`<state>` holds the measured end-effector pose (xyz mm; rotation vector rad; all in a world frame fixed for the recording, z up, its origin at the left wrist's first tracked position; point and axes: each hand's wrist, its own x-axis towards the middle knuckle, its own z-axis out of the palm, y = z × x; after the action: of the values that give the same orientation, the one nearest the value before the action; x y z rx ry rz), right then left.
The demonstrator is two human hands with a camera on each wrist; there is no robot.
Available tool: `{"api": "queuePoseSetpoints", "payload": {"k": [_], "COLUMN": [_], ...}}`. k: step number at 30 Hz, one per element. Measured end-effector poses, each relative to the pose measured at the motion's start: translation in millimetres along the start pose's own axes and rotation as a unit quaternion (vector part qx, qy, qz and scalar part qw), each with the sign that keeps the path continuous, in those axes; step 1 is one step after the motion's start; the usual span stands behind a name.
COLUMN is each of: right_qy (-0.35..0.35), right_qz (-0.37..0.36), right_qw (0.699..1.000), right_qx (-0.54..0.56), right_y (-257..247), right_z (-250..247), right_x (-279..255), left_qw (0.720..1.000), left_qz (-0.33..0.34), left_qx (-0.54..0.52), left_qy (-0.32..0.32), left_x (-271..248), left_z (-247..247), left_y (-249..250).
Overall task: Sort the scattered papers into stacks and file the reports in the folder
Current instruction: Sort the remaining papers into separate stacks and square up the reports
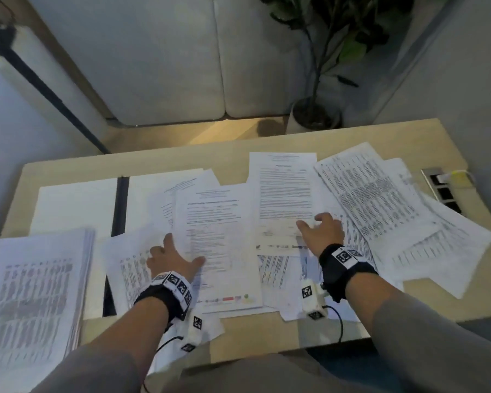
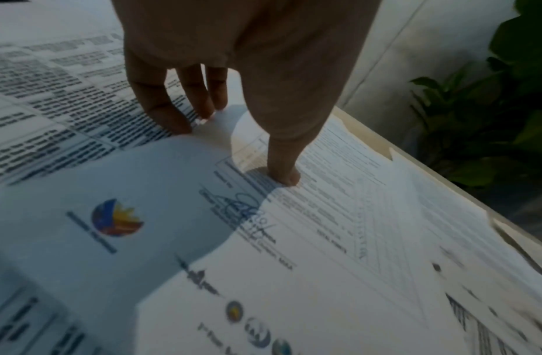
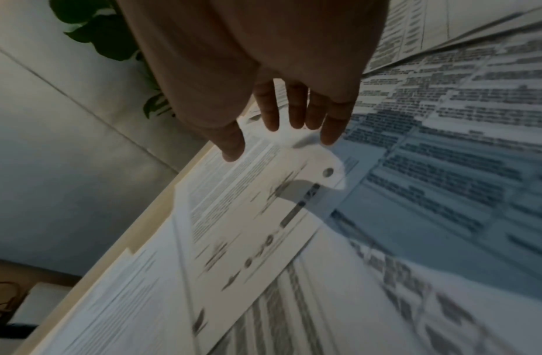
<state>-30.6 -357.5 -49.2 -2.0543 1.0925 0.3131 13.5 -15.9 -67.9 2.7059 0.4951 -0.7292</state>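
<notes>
Loose sheets cover the pale desk (image 1: pixel 267 343). My left hand (image 1: pixel 182 251) rests on a text report (image 1: pixel 216 236) with logos along its lower edge. In the left wrist view the thumb (image 2: pixel 283 177) presses that report (image 2: pixel 293 240), and the other fingers (image 2: pixel 172 120) touch its slightly raised left edge. My right hand (image 1: pixel 312 222) lies with spread, straight fingers on a second text report (image 1: pixel 284 194); its fingertips (image 3: pixel 330 137) reach that sheet (image 3: pixel 248 204). An open white folder (image 1: pixel 74 205) with a dark spine lies at the back left. A squared stack of table sheets (image 1: pixel 37 293) sits at the front left.
Dense table printouts (image 1: pixel 374 194) fan out over the right side, some overhanging the desk's edge. A socket strip (image 1: pixel 442 188) with a plugged cable is set into the far right. Behind the desk stand a pale sofa (image 1: pixel 167 66), a potted plant (image 1: pixel 315 114) and a dark slanted pole (image 1: pixel 54 95).
</notes>
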Motion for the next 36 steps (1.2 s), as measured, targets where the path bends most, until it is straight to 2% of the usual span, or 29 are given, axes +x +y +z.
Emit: {"api": "queuePoseSetpoints", "payload": {"k": [4, 7, 13, 18, 21, 24, 26, 28, 31, 33, 36], "right_qy": [0.008, 0.003, -0.038, -0.135, -0.176, -0.174, -0.162, -0.154, -0.115, -0.073, 0.004], "right_qz": [0.041, 0.034, 0.016, -0.073, -0.115, -0.148, -0.142, -0.121, -0.078, -0.047, -0.015], "right_qw": [0.997, 0.990, 0.998, 0.987, 0.978, 0.972, 0.974, 0.978, 0.990, 0.994, 0.976], "right_qx": [-0.066, -0.137, -0.053, -0.048, 0.008, 0.048, 0.077, 0.071, 0.000, -0.059, -0.219], "right_y": [-7, -14, -8, -7, -6, 0, 7, 20, 39, 51, 64], "right_z": [-4, 0, -3, -16, -34, -68, -94, -122, -150, -158, -166], "right_x": [35, 42, 57, 57, 56, 62, 73, 87, 113, 135, 158], "left_qw": [0.990, 0.989, 0.981, 0.974, 0.945, 0.925, 0.934, 0.951, 0.974, 0.979, 0.980], "left_qz": [-0.047, -0.048, -0.076, -0.026, -0.015, -0.009, -0.015, -0.042, -0.113, -0.155, -0.178], "left_qx": [-0.131, -0.137, -0.176, -0.226, -0.327, -0.372, -0.349, -0.303, -0.196, -0.134, -0.091], "left_qy": [0.024, 0.019, 0.006, 0.009, -0.024, -0.072, -0.075, -0.051, -0.012, 0.010, 0.011], "left_x": [-2, -9, -24, -25, -20, -7, -2, 4, 19, 39, 20], "left_z": [-3, -10, -33, -62, -76, -71, -63, -49, -19, 6, 1], "left_y": [1, -8, -18, -34, -47, -54, -42, -24, -8, -13, 18]}}
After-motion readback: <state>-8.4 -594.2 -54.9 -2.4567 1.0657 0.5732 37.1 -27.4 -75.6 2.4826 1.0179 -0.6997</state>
